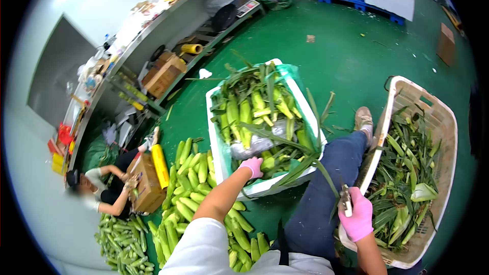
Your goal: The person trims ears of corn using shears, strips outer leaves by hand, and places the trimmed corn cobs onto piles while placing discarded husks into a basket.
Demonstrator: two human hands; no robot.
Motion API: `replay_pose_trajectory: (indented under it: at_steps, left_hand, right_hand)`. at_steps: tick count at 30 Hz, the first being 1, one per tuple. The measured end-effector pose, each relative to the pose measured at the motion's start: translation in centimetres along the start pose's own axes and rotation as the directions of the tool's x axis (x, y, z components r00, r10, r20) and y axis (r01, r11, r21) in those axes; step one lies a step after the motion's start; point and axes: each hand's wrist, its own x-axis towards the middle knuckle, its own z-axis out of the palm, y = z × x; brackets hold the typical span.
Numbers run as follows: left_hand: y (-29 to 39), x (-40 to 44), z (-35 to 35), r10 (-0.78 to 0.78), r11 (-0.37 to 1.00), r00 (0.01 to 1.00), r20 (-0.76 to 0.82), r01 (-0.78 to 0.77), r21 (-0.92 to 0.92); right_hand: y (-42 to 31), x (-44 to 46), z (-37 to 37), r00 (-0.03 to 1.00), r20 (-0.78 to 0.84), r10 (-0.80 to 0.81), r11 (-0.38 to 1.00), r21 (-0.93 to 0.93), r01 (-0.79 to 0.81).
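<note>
My left hand [253, 167], in a pink glove, reaches into the front of a white foam box [215, 145]. Its fingers are closed on a green ear of corn [268, 163] there, though the grip is partly hidden. More ears of corn [245, 117] in husks, with long leaves, lie in the box around a grey plastic-wrapped bundle [254, 146]. By my right knee, my right hand [359, 216], also gloved in pink, holds pruning shears [347, 201] with their metal end pointing up.
On my right stands a cream plastic crate [442, 117] full of husks and leaves [402, 173]. Trimmed corn [188, 183] is piled on the green floor to my left. Beyond it, a seated co-worker [97, 188] handles something by a cardboard box [148, 186]. Cluttered shelving [147, 30] lines the wall.
</note>
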Motion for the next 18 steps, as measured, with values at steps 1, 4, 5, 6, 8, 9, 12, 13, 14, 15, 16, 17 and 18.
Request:
replay_pose_trajectory:
  at_steps: [1, 4, 5, 6, 8, 9, 12, 13, 14, 15, 16, 17, 18]
  left_hand:
    - [0.1, 1.4, 0.3, 0.004, 0.989, 0.996, 0.087, 0.009, -0.144]
    - [-2.0, 1.5, 0.5, 0.116, 0.914, 0.992, 0.040, -0.091, -0.396]
    - [-2.6, 0.7, 0.9, 0.102, 0.823, 0.995, -0.019, -0.095, -0.560]
    - [-3.5, 0.4, 1.7, 0.097, 0.760, 0.990, -0.100, -0.139, -0.634]
    - [-3.3, -1.2, 0.5, 0.048, 0.520, 0.976, -0.213, -0.207, -0.829]
    - [-1.6, -3.5, -2.2, 0.007, 0.324, 0.971, -0.241, -0.230, -0.918]
    - [2.7, -8.4, -10.1, 0.107, 0.141, 0.923, -0.369, -0.381, -0.914]
    - [4.7, -10.0, -12.4, 0.170, 0.088, 0.912, -0.372, -0.390, -0.917]
    - [6.7, -11.1, -13.8, 0.222, 0.055, 0.917, -0.332, -0.351, -0.935]
    - [9.1, -11.9, -15.3, 0.290, 0.026, 0.912, -0.291, -0.312, -0.950]
    - [12.5, -13.3, -17.2, 0.416, -0.031, 0.882, -0.221, -0.229, -0.973]
    - [16.0, -13.6, -17.9, 0.531, -0.097, 0.809, -0.253, -0.238, -0.966]
    - [19.7, -14.4, -18.9, 0.630, -0.132, 0.750, -0.200, -0.151, -0.980]
  right_hand:
    - [0.6, -0.5, -0.8, 0.993, 0.078, 0.091, 0.964, 0.244, -0.108]
    - [3.0, -3.0, -3.0, 0.928, 0.085, 0.363, 0.711, 0.619, -0.335]
    - [3.6, -4.3, -3.9, 0.874, 0.113, 0.472, 0.582, 0.706, -0.405]
    - [3.4, -5.0, -5.0, 0.861, 0.098, 0.499, 0.493, 0.785, -0.375]
    - [4.8, -6.8, -5.7, 0.834, 0.073, 0.547, 0.378, 0.867, -0.324]
    - [6.6, -8.3, -5.9, 0.822, 0.059, 0.567, 0.358, 0.881, -0.310]
    - [8.6, -10.7, -6.6, 0.842, 0.046, 0.537, 0.272, 0.936, -0.225]
    - [8.2, -11.0, -6.8, 0.848, 0.025, 0.529, 0.235, 0.956, -0.174]
    - [7.9, -11.0, -7.0, 0.862, 0.047, 0.505, 0.258, 0.945, -0.203]
    - [7.6, -11.0, -7.4, 0.870, 0.056, 0.489, 0.284, 0.934, -0.219]
    - [7.1, -11.2, -8.0, 0.874, 0.054, 0.484, 0.313, 0.921, -0.230]
    - [6.5, -11.0, -8.5, 0.871, 0.025, 0.490, 0.380, 0.893, -0.240]
    - [6.3, -10.9, -9.5, 0.902, 0.014, 0.432, 0.487, 0.838, -0.246]
